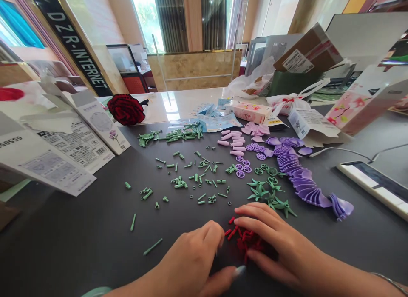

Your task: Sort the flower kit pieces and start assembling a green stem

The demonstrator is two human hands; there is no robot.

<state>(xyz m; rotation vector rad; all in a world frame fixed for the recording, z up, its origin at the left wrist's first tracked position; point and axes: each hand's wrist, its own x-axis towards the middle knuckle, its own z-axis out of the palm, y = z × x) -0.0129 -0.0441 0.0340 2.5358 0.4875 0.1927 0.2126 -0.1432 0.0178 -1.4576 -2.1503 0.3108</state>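
A loose pile of small red plastic building pieces [245,241] lies on the dark tabletop [79,241], right in front of me. My right hand [270,246] curves over the pile with its fingers apart, resting on the pieces. My left hand [191,258] sits at the pile's left edge with its fingers curled down; whatever is under them is hidden. Beyond my hands lie sorted green stem and leaf pieces [191,178], pink petal pieces [234,141] and a long row of stacked purple petals [302,182].
A finished red rose model [126,109] lies at the table's far left. Printed instruction sheets [63,152] stand to the left, and a floral product box [366,103] stands to the right. A white-framed tablet [376,184] lies at the right edge, with bags and a cardboard box [307,50] behind.
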